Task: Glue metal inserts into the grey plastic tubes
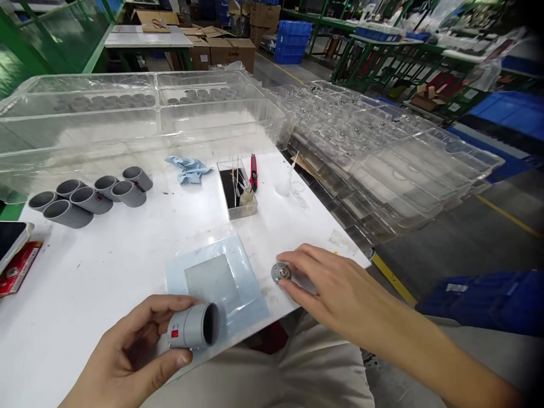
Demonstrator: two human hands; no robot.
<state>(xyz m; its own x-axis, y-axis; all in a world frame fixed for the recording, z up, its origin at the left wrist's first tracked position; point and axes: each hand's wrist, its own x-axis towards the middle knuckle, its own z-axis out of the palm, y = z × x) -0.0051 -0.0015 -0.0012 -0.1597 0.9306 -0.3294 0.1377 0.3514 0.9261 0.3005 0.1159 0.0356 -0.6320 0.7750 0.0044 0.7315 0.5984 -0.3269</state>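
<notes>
My left hand (140, 351) is closed around a grey plastic cylinder (187, 327), tilted on its side with its dark hollow end facing right. A small red mark shows on the cylinder's wall. Over the table's right front edge, my right hand (327, 277) pinches a small round grey metal part (281, 273) with a shiny centre between thumb and fingers. Between the hands lies a light blue sheet (178, 275) under clear film, with a greyish square pad (212, 279) on it.
Several grey cylinders (68, 214) stand at the left. Farther back are a crumpled blue cloth (189, 170), a small tray (243, 212) with thin tools and a glass jar, a red cutter (254, 171) and a white squeeze bottle (283, 184). Clear plastic trays (157, 113) line the back; more trays (395, 153) are stacked right.
</notes>
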